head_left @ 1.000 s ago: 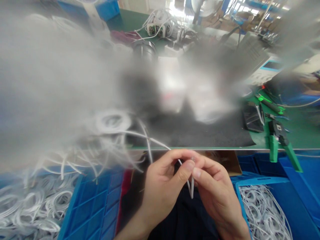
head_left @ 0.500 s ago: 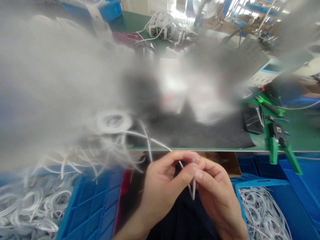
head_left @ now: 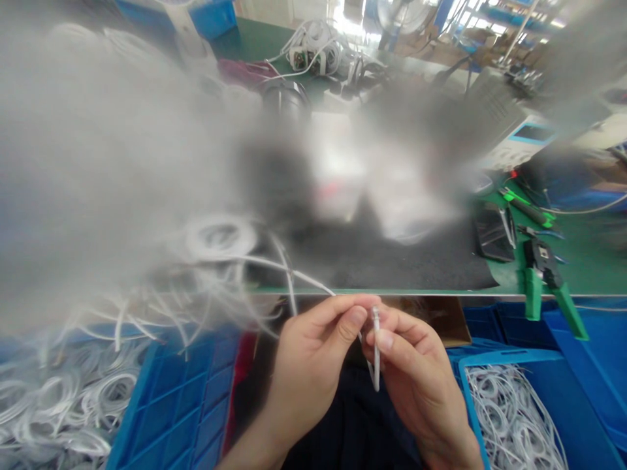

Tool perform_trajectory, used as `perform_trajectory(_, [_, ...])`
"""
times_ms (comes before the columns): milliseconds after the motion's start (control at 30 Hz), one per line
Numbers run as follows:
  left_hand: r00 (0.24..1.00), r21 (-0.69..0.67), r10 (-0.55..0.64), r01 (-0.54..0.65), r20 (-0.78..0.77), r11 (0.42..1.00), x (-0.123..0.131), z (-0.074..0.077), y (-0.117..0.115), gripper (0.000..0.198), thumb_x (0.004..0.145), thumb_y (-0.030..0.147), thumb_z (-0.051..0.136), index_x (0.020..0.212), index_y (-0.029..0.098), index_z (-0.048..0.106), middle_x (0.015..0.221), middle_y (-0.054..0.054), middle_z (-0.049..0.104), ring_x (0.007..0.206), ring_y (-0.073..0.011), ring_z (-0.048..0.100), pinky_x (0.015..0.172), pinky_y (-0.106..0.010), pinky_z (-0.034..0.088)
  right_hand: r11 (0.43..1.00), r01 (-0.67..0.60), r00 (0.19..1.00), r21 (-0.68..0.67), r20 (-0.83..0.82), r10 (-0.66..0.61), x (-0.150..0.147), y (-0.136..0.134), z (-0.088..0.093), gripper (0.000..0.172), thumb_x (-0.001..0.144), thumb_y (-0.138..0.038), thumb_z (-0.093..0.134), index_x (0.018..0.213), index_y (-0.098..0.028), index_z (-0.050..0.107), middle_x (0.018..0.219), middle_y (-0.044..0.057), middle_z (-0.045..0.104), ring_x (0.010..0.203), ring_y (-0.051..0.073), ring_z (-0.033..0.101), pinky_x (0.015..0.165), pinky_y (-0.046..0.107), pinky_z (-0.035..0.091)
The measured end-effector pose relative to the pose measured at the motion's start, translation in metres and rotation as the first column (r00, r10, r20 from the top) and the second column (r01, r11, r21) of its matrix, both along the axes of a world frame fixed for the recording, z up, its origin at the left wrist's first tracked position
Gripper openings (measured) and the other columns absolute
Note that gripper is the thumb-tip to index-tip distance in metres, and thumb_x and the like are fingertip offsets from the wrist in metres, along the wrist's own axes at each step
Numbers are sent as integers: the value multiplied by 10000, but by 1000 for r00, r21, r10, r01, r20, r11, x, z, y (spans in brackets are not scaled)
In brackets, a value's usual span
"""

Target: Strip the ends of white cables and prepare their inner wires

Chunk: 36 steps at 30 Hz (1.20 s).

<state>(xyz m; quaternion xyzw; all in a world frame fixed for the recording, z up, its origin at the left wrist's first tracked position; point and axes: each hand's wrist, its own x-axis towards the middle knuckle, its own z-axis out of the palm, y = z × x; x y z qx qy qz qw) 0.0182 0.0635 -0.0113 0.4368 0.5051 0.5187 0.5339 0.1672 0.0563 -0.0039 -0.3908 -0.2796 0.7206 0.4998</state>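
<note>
A thin white cable (head_left: 313, 282) runs from a coil on the bench down into my hands. My right hand (head_left: 421, 372) pinches it near its end between thumb and fingers; below the pinch it bends in a narrow loop. At the cable's tip is a small clear-looking plug (head_left: 375, 312), too small to make out fully. My left hand (head_left: 313, 359) is closed, with the cable passing behind its fingers and its index fingertip beside the plug. The left thumb rests against the bent index finger, apart from the plug.
A white cable coil (head_left: 220, 236) lies at the bench's left edge. Blue bins (head_left: 183, 391) of coiled cables stand on both sides below. A green-handled crimping tool (head_left: 548, 274) and a dark phone-like object (head_left: 494, 232) lie at right. Blur covers the upper left and middle.
My left thumb has drawn back to the left, off the cable tip, so the plug now shows. My right hand keeps its pinch on the cable.
</note>
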Motion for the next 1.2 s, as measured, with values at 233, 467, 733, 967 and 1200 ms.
perform_trajectory(233, [999, 9, -1, 1, -44, 1000, -1, 2, 0, 175, 1052, 348, 727, 1083, 273, 883, 1022, -7, 874, 940, -185, 826, 885, -232, 650, 1000, 17, 999, -17, -34, -17, -3, 0, 1, 137, 913, -267, 856, 814, -203, 784, 826, -3, 574, 757, 139, 474, 727, 240, 437])
perform_trajectory(467, [998, -55, 5, -1, 69, 998, 0, -6, -1, 147, 1044, 341, 750, 1080, 278, 877, 1051, 12, 869, 966, -156, 805, 916, -194, 610, 998, 52, 999, -31, -1, -52, -5, -1, 1, 170, 891, -277, 883, 783, -198, 778, 862, 13, 604, 794, 147, 493, 719, 245, 425])
perform_trajectory(733, [988, -74, 5, 6, 155, 997, 2, -10, -2, 122, 1033, 336, 770, 1062, 274, 870, 1034, 9, 865, 942, -153, 804, 897, -201, 610, 998, 51, 999, -19, 14, -51, -5, -4, -1, 151, 909, -273, 880, 811, -213, 782, 930, 20, 630, 933, 177, 571, 865, 274, 462])
perform_trajectory(967, [974, -67, -13, 29, 227, 997, 2, -13, -2, 102, 1032, 309, 774, 1068, 278, 865, 1030, 5, 870, 963, -160, 823, 892, -195, 615, 997, 67, 997, 38, 44, -68, -6, -4, 0, 150, 920, -275, 878, 815, -234, 780, 908, 13, 642, 911, 176, 584, 831, 280, 470])
perform_trajectory(1200, [953, -61, -25, 45, 302, 997, 2, -12, -2, 80, 993, 254, 821, 1048, 285, 869, 1023, 15, 868, 953, -146, 826, 899, -182, 635, 997, 62, 997, 48, 52, -65, -5, -6, -2, 157, 935, -273, 863, 820, -228, 766, 927, 12, 635, 872, 166, 560, 772, 281, 444])
